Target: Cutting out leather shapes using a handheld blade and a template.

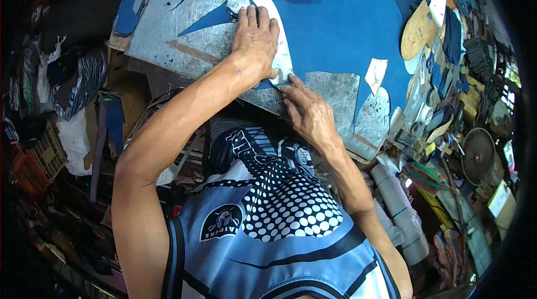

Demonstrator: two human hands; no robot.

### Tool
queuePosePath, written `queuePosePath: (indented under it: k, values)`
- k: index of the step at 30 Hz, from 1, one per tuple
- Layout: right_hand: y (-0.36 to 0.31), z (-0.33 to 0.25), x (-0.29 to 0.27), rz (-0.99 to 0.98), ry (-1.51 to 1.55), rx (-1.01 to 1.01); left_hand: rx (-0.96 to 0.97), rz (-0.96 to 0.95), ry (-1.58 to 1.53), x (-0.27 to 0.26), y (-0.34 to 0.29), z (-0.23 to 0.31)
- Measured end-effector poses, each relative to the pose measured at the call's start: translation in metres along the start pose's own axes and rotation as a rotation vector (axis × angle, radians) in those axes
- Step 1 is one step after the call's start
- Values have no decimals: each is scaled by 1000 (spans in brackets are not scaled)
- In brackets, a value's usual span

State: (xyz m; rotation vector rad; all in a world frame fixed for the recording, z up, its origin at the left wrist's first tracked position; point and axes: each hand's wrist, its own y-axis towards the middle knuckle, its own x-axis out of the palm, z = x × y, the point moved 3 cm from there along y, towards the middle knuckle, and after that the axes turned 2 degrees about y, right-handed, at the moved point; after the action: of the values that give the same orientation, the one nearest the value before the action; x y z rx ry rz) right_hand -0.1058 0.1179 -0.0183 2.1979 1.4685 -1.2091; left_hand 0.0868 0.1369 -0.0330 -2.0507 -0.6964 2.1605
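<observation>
My left hand lies flat with stretched fingers on a long, curved white pattern piece, pressing it against the blue sheet material. At the pattern's near end, my right hand is closed on a slim, dark, pointed tool, apparently a knife, mostly hidden by the fingers. Its tip meets the blue material beside my left thumb. The sheet has jagged cut edges and lies on a scratched grey metal-topped table. A pointed blue offcut lies just left of my left hand.
A small white pattern rests on the sheet's right part. Beyond it are an oval tan pattern and cluttered scraps and tools. A round fan stands far right. Plastic bags and a red crate are at left.
</observation>
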Motion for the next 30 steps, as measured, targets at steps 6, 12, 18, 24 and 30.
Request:
queuePosePath:
  k: [6,12,18,24,30]
  values:
    - [8,8,-10,-79,-15,-88,-23,-71,6,-3,2,2]
    - [17,9,-22,-170,-96,-178,-35,-79,8,-3,0,2]
    - [13,10,-19,-195,-121,-153,-36,-111,17,-2,3,4]
    - [18,12,-24,-225,-95,-126,-19,-122,11,-3,2,3]
    - [33,19,-34,-306,-153,-212,-5,-132,-10,-3,2,3]
